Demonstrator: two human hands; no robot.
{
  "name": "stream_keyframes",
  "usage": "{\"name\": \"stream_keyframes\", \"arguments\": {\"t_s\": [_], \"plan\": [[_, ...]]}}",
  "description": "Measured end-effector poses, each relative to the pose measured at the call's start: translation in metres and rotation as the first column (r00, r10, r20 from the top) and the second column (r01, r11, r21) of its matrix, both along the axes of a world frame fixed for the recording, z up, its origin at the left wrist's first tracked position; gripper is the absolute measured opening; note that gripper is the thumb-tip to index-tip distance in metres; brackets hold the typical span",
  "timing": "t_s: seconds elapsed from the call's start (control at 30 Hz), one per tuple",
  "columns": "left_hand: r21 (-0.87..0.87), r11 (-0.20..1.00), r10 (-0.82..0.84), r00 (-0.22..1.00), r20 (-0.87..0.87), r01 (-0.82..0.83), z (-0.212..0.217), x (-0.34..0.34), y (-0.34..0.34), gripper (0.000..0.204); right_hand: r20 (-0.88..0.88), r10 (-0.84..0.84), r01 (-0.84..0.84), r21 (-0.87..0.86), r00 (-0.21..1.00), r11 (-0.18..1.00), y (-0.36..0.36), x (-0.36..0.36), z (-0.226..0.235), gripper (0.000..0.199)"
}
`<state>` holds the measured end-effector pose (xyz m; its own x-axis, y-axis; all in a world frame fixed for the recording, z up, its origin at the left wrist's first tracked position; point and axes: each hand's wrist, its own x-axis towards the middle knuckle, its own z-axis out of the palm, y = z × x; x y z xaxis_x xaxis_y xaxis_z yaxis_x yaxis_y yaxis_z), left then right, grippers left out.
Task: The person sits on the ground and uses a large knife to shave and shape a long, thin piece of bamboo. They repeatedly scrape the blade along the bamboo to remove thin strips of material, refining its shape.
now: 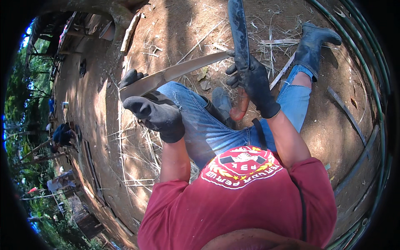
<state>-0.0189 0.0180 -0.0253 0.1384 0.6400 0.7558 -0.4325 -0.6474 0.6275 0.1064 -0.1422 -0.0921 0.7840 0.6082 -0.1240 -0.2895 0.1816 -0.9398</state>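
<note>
In my left hand (158, 116), gloved in black, is one end of a split bamboo strip (179, 71), with the fingers wrapped round it. The strip slants up to the right across my lap, and its far end reaches the machete. My right hand (259, 85), in a dark glove too, is closed on the machete (238, 31). Its dark blade points up and away from me, and the brown wooden handle (240, 105) sticks out below the hand. Where blade and strip meet, the fingers partly hide the contact.
My legs in blue jeans (189, 121) are spread, with a rubber boot (312, 48) at the far right. Pale shavings (273, 54) litter the dirt ground. Long green bamboo poles (377, 83) curve along the right edge. Another person (62, 135) is bent over at the far left.
</note>
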Motion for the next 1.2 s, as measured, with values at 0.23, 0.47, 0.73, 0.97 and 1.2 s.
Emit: {"name": "stream_keyframes", "arguments": {"t_s": [0.23,0.47,0.73,0.97,1.2], "plan": [[0.259,0.931,0.341,0.869,-0.358,-0.258,0.020,-0.023,-0.016,0.042,0.045,0.114,-0.111,-0.068,0.992,0.992,0.001,-0.016,0.007,0.037],[0.343,0.885,0.445,0.789,-0.424,-0.315,0.006,-0.046,-0.018,0.022,0.297,0.087,-0.045,-0.146,0.951,0.988,-0.004,-0.039,0.021,0.030],[0.291,0.931,-0.130,0.943,-0.305,0.222,0.021,-0.045,-0.047,0.021,0.187,-0.036,0.043,-0.033,0.982,0.999,-0.020,-0.038,0.023,0.031],[0.405,0.766,-0.255,0.813,-0.523,0.500,0.030,-0.054,-0.050,0.024,0.130,-0.134,0.130,0.040,0.983,0.991,-0.043,-0.012,0.006,0.036],[0.396,0.843,-0.194,0.894,-0.404,0.362,0.028,-0.049,-0.063,0.018,-0.009,-0.199,0.198,0.139,0.980,0.970,-0.054,0.003,-0.015,0.038]]}}
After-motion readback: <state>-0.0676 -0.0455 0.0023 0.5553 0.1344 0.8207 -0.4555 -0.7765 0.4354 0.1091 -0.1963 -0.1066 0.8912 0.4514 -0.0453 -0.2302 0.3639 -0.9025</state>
